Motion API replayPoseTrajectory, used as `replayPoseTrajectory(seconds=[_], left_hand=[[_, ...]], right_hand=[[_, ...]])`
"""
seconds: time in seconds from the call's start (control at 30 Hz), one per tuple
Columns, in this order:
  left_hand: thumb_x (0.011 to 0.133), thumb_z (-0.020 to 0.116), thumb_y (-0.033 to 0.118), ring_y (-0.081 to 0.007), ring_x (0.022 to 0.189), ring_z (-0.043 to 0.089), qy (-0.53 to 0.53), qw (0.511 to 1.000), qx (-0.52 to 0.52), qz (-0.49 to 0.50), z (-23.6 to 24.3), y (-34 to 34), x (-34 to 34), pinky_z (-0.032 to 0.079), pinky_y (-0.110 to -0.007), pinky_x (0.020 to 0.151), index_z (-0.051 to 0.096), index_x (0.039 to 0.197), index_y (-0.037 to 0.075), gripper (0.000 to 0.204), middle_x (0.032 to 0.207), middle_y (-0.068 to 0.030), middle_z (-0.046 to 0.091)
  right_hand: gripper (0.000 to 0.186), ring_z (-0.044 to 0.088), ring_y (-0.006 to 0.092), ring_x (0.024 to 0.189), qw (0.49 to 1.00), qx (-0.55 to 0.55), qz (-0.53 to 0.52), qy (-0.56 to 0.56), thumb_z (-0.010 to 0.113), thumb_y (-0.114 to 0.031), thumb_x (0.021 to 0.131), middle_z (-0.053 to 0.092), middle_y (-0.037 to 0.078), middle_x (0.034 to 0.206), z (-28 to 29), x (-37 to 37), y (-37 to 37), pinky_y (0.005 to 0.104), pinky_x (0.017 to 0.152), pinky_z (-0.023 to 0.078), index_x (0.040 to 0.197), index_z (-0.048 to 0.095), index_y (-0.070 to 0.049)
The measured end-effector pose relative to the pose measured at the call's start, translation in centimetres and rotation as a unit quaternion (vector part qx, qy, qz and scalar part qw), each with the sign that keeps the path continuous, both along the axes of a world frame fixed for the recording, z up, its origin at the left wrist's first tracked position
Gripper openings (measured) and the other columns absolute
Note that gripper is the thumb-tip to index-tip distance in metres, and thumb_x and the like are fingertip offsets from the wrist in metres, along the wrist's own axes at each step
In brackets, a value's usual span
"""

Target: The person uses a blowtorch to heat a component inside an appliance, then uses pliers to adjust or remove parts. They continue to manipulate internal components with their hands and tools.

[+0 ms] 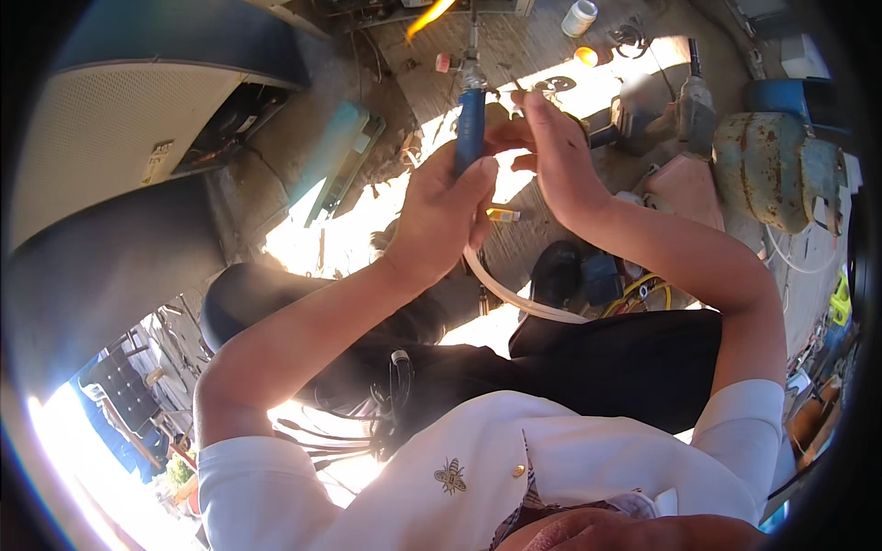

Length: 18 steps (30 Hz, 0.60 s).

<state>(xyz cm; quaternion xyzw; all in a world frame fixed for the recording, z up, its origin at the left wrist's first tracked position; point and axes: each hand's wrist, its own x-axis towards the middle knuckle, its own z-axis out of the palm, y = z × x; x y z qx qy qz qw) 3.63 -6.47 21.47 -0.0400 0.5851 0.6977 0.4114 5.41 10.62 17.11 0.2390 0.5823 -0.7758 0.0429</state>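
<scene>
My left hand [439, 207] is closed around the blue handle [470, 119] of an upright torch, with its metal neck [472, 64] above and a cream hose [514, 298] curving away below. An orange flame [424, 20] shows at the top edge, left of the metal neck. My right hand [556, 156] is raised just beside the handle, open, with fingers reaching upward and partly bent; whether it touches the torch I cannot tell.
A rusty gas cylinder [763, 165] stands at right, near a power tool [694, 115]. A perforated metal housing [138, 119] is at upper left, beside a teal case [333, 151]. A white jar [579, 16] lies farther back. Dark cables [395, 404] hang by my legs.
</scene>
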Motion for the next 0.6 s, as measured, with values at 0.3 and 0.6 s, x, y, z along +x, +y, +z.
replayPoseTrajectory(seconds=[0.3,0.6], left_hand=[[0.11,0.06,0.029,-0.0054,0.055,0.049,-0.016,0.993,0.085,-0.08,1.0,0.2,3.3,0.041,-0.023,0.05,0.056,0.131,0.002,0.034,0.08,-0.0004,0.057],[0.107,0.065,0.029,-0.0048,0.068,0.052,0.069,0.988,0.089,-0.105,0.0,0.2,3.6,0.045,-0.023,0.06,0.058,0.123,0.001,0.033,0.083,0.0023,0.055]], right_hand=[[0.041,0.068,0.0173,0.082,0.881,0.193,0.423,-0.09,0.055,-0.035,0.108,0.074,0.012,0.09,-11.3,8.3,-0.1,0.0355,0.073,0.054,0.112,0.066,0.004],[0.042,0.07,0.0187,0.082,0.741,0.272,0.577,-0.21,0.057,-0.036,0.105,0.074,0.012,0.09,-8.7,5.5,-4.3,0.0357,0.071,0.056,0.109,0.068,0.004]])
